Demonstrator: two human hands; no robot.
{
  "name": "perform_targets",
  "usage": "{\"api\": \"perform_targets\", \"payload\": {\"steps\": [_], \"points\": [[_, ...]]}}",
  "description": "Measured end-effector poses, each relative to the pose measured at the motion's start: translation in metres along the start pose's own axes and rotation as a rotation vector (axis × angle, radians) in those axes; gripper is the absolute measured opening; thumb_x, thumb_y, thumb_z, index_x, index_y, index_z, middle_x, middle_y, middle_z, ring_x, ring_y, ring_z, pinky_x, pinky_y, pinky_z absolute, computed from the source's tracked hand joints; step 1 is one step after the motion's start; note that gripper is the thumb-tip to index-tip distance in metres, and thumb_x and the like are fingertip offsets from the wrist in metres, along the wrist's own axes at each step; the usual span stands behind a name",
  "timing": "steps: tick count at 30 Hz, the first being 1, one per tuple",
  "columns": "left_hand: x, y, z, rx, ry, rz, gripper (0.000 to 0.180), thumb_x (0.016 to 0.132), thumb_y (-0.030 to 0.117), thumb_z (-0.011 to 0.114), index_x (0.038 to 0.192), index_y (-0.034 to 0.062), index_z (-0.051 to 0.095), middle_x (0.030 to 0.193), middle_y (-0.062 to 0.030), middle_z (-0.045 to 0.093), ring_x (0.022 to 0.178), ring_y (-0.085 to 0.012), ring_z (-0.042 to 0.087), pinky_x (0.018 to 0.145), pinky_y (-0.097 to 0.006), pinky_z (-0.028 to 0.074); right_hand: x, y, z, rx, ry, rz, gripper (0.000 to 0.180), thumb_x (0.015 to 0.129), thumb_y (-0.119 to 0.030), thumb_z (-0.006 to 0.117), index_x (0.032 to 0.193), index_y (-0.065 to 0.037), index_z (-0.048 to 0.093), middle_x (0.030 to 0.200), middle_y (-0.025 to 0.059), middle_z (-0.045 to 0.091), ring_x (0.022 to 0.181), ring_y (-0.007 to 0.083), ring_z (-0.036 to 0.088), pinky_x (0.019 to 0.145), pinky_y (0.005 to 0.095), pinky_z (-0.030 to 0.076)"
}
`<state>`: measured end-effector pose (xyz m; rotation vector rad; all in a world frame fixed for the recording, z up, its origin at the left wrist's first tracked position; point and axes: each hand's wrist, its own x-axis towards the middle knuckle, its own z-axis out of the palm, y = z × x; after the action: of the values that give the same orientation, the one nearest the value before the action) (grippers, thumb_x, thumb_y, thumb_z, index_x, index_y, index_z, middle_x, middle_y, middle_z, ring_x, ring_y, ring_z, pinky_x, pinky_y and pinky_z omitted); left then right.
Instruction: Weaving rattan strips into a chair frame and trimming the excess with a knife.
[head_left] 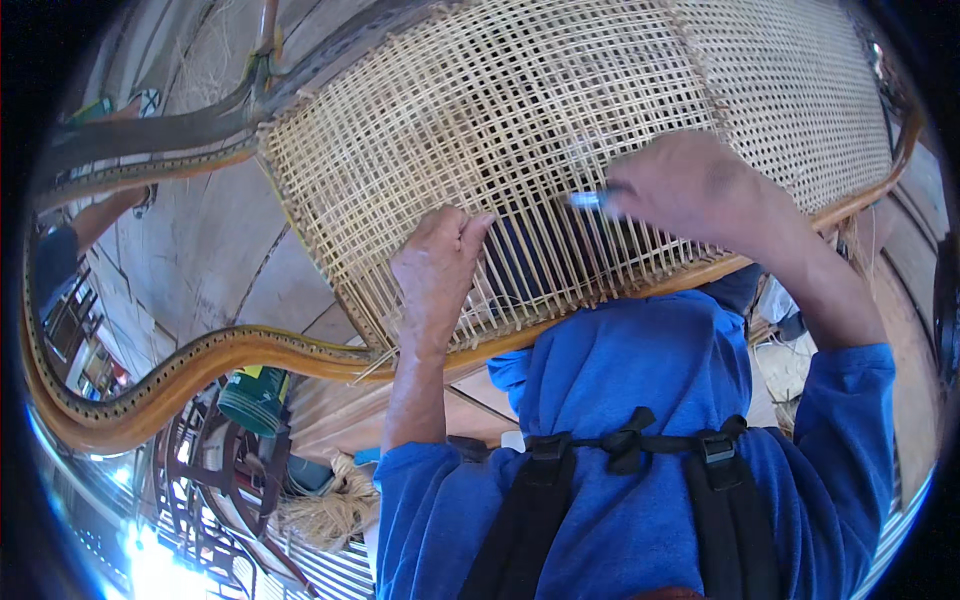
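Observation:
A woven cane panel is stretched on a curved wooden furniture frame across my front. Toward the near rail, its strands run mostly one way, with dark gaps between them. My left hand rests on the weave at left, fingers curled and thumb pressed near the index finger; what it pinches, if anything, is hidden. Over the weave at right, my right hand is closed around a short tool. Only a pale blue, shiny end sticks out, blurred, so its kind cannot be told.
The frame's left part has a row of small holes along its bend. Below it are a green container, a bundle of pale fibre and dark wooden furniture frames. Another person's leg shows at the far left.

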<state>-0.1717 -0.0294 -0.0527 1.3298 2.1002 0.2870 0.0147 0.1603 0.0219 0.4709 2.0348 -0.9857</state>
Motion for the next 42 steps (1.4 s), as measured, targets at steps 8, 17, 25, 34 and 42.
{"api": "perform_targets", "payload": {"steps": [8,17,25,34,42], "points": [[-0.003,-0.008,0.005,0.128,0.06,0.081,0.031,0.082,0.033,0.063,0.068,0.0076,0.053,0.066,-0.0078,0.056,0.059,-0.0256,0.058,0.052,-0.036,0.047,0.021,-0.008,0.018,0.026,0.183,-0.03,0.028,0.087,-0.03,0.053,0.078,-0.004,0.061,0.066,0.0138,0.058,0.068,0.032,0.061,0.064,0.0436,0.049],[0.004,0.019,-0.002,0.145,0.122,0.209,0.007,0.081,0.014,0.059,0.084,0.0076,0.06,0.082,-0.0105,0.058,0.078,-0.028,0.057,0.069,-0.039,0.046,-0.016,0.009,0.101,0.843,0.639,0.148,0.037,0.086,-0.032,0.058,0.105,-0.001,0.058,0.069,0.0052,0.055,0.065,0.0128,0.052,0.06,0.0295,0.044],[0.014,0.033,0.028,0.149,0.104,0.417,0.025,0.073,0.003,0.057,0.097,0.0109,0.061,0.095,-0.0051,0.057,0.088,-0.0247,0.053,0.078,-0.039,0.044,0.007,-0.018,0.127,1.007,0.563,0.187,0.038,0.082,-0.036,0.059,0.099,-0.003,0.063,0.072,0.0147,0.059,0.064,0.0239,0.056,0.062,0.0347,0.045],[0.023,0.041,0.029,0.176,0.072,0.492,0.024,0.071,0.005,0.058,0.094,0.0087,0.061,0.09,-0.0057,0.057,0.087,-0.024,0.052,0.075,-0.038,0.044,0.002,-0.023,0.122,1.117,0.551,0.253,0.038,0.08,-0.034,0.059,0.095,0.0,0.064,0.061,0.0123,0.054,0.057,0.0192,0.051,0.057,0.0341,0.043],[0.024,0.045,0.031,0.138,0.031,0.433,0.024,0.072,-0.002,0.055,0.092,0.0078,0.063,0.088,-0.0086,0.06,0.085,-0.0274,0.055,0.078,-0.039,0.045,0.008,-0.029,0.111,1.483,0.452,0.329,0.033,0.08,-0.025,0.063,0.093,0.005,0.063,0.05,0.0015,0.048,0.042,0.0102,0.043,0.04,0.0273,0.034]]}}
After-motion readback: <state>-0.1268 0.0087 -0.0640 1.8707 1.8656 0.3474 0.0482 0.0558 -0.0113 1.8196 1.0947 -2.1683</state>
